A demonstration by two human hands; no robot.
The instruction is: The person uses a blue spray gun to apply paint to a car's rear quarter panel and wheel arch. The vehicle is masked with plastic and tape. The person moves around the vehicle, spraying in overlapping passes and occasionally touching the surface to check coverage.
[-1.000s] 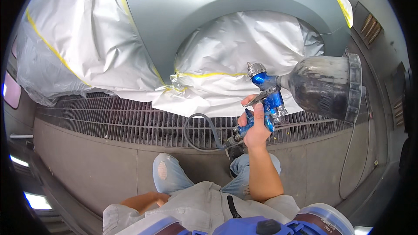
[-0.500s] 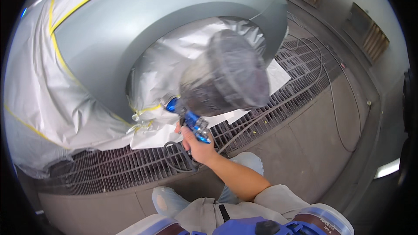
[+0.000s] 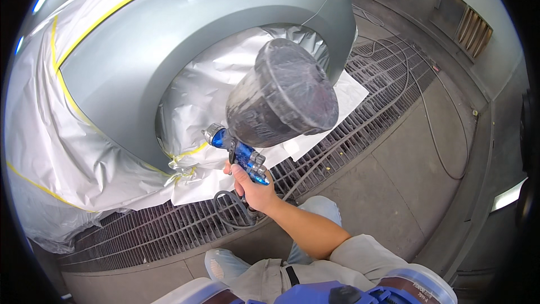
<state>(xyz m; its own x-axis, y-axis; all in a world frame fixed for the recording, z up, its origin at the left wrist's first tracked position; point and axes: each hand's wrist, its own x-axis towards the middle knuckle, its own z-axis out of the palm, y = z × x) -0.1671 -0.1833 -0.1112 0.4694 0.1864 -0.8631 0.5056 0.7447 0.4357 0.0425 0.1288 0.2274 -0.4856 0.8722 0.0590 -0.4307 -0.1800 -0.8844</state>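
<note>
My right hand (image 3: pixel 256 190) is wrapped round the handle of a blue spray gun (image 3: pixel 243 155). On top of the gun sits a dark, paint-stained cup (image 3: pixel 281 94), tilted to the right. The silver nozzle points left, toward the lower rear edge of the wheel arch. Beyond it stands a grey-green car fender (image 3: pixel 126 59), edged with yellow masking tape (image 3: pixel 79 106). Crumpled white masking sheet (image 3: pixel 194 87) fills the wheel opening, and more sheeting (image 3: pixel 67 163) covers the car to the left. My left hand is out of view.
A hose (image 3: pixel 229 226) loops below the gun and runs over the floor grating (image 3: pixel 132 239). More hose (image 3: pixel 430 129) lies on the floor at the right, near the wall with vents (image 3: pixel 472 32). White paper (image 3: pixel 351 93) spreads under the wheel arch. My knees (image 3: pixel 225 264) are close to the grating.
The view has shifted a little, so the car and floor sit slightly further left. The spray gun has turned slightly in my right hand's steady grip, and its cup looks sharper.
</note>
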